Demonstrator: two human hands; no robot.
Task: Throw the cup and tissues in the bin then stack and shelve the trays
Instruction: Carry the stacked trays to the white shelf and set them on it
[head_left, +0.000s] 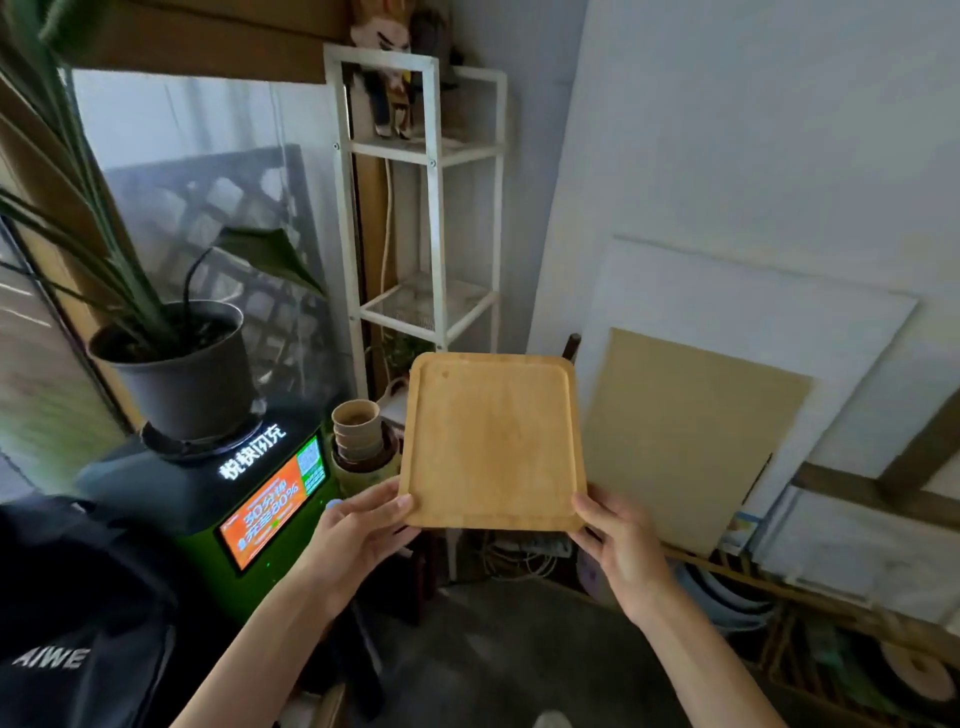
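The wooden tray (492, 441) is held in the air before the white shelf unit (421, 208), its near corners pinched by the left hand (358, 535) and right hand (618, 545), each grip holding it. Paper cups (358, 431) stand stacked left of the tray.

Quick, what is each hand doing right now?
Left hand: closed on the near left corner of the wooden tray.
Right hand: closed on the tray's near right corner.

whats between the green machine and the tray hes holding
In the head view, a stack of paper cups stands between the green machine and the wooden tray, which the left hand and right hand hold by its near corners.
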